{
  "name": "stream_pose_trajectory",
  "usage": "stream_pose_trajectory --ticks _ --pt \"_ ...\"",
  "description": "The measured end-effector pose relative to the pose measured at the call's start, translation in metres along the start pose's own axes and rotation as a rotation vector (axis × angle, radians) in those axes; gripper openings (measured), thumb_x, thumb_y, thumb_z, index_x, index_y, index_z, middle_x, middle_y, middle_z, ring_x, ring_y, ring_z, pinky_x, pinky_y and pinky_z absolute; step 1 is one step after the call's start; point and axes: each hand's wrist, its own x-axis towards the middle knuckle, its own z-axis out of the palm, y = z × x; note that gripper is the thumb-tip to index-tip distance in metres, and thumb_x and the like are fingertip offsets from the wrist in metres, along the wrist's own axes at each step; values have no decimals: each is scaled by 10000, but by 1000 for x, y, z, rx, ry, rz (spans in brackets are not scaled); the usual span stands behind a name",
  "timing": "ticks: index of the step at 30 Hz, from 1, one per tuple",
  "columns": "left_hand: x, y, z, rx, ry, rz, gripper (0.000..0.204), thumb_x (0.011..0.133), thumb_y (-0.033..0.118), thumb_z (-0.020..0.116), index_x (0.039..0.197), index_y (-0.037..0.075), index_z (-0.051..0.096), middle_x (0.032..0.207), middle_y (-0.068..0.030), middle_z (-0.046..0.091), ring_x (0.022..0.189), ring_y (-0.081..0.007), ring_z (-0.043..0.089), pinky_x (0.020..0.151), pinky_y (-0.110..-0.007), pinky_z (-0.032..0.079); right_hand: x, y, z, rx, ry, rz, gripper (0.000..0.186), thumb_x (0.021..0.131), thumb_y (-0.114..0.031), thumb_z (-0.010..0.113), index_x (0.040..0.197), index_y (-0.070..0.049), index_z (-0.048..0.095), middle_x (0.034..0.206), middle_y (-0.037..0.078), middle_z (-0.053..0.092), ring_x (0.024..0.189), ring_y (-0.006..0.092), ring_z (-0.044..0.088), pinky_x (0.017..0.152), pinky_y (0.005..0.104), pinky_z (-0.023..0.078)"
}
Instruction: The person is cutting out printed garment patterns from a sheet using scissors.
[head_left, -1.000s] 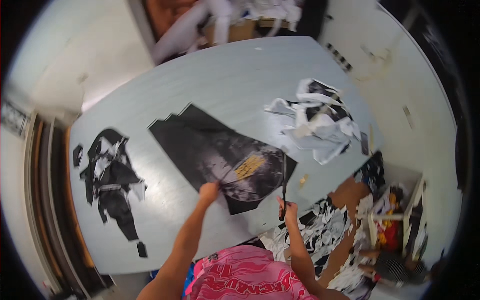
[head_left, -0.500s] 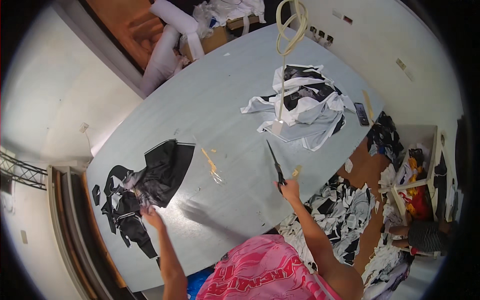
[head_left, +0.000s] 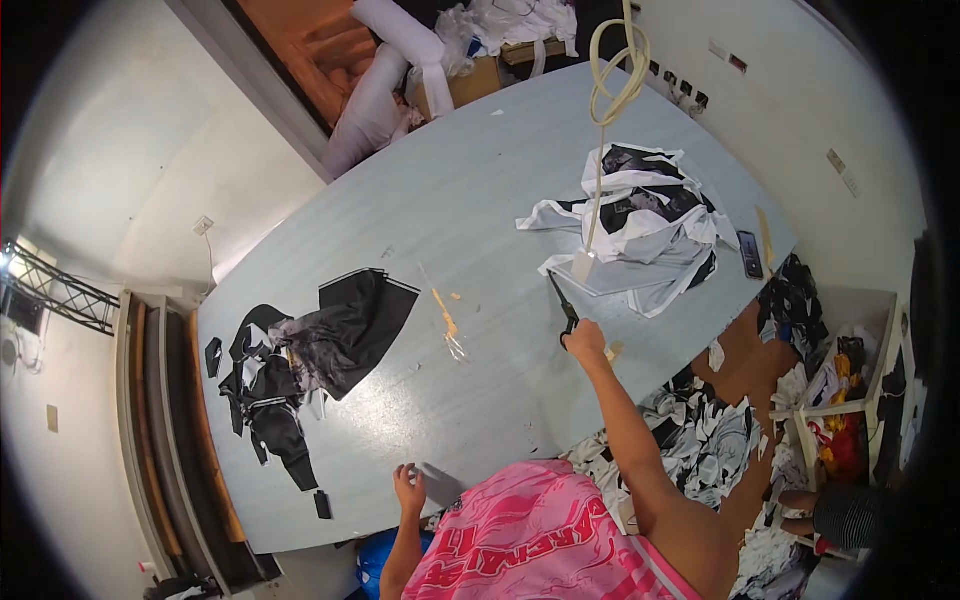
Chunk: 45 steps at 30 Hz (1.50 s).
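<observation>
My right hand [head_left: 585, 341] grips the handles of black scissors [head_left: 564, 300], whose blades point away from me toward a heap of white, grey and black fabric [head_left: 635, 243]. The blade tip reaches the near edge of that heap; whether it touches cannot be told. Close to the table's near edge, my left hand [head_left: 410, 488] is empty, its fingers apart and slightly curled. At the left of the table lie dark cut garment pieces [head_left: 350, 340], black with a grey print, apart from both hands.
A pale blue-grey table [head_left: 480, 210] fills the middle. A cord [head_left: 598, 170] hangs over the fabric heap, beside a phone [head_left: 749, 255]. Yellowish scraps [head_left: 447, 318] lie mid-table. Fabric offcuts [head_left: 715, 445] cover the floor at right, where another person's legs [head_left: 797, 512] show.
My left hand has left the dark garment pieces and come back toward me, now empty. My right hand, still holding the scissors, has moved forward toward the white fabric heap.
</observation>
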Motion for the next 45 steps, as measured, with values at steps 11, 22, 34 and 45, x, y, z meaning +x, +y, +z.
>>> stream_pose_trajectory --ticks 11,22,34,45 --pt "41 19 25 -32 -68 116 311 950 134 714 1236 20 668 1180 -189 659 893 -278 724 758 -367 580 -180 7 9 -230 -563 -429 279 741 -198 721 863 53 728 836 289 705 824 465 705 779 518 577" --pt "77 88 107 188 114 -13 389 931 284 725 1218 23 694 1221 -213 636 1051 -420 637 934 -478 517 -243 37 -2 296 -564 -347 461 840 -374 853 804 54 684 586 171 582 514 248 538 542 397 432" --pt "103 112 87 -374 -79 123 177 940 176 727 1011 20 684 848 -92 707 731 -194 626 683 -345 506 -184 34 -28 192 -198 -378 292 792 -252 820 807 -4 666 687 183 665 645 373 659 614 446 486" --pt "13 135 -179 -147 10 -108 358 948 123 746 1282 50 642 905 -71 691 776 -114 606 654 -288 493 -47 -52 72 126 24 -540 342 804 -152 783 1082 -53 610 909 194 734 902 447 690 793 550 517"
